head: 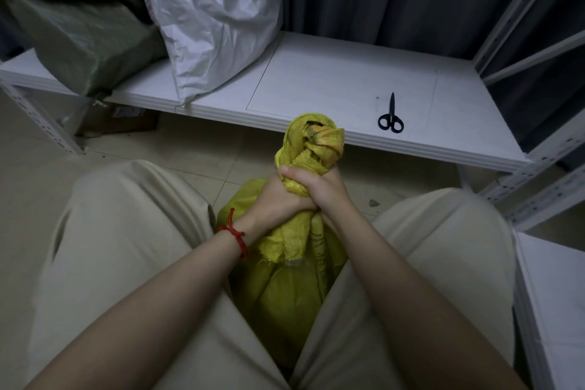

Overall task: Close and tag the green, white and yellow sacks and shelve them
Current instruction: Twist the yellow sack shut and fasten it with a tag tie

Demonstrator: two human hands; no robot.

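left hand (pixel 272 199): wrapped tight round neck of the yellow sack (pixel 285 288)
right hand (pixel 319 187): clamped on same neck, knot (pixel 313 136) just above
scissors (pixel 391 119): laid beyond right hand

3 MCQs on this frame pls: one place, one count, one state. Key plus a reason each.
1. Where do the scissors lie? A on the floor; B on the shelf; C in a box.
2. How many sacks sit on that shelf? A three; B one; C two.
3. How is the yellow sack's neck? A bunched and gripped by both hands; B spread wide open; C lying flat on the shelf.

Key:
1 B: they lie on the white board, right of the white sack.
2 C: only the green sack and the white one are up there.
3 A: the left hand and right hand clasp the gathered neck.
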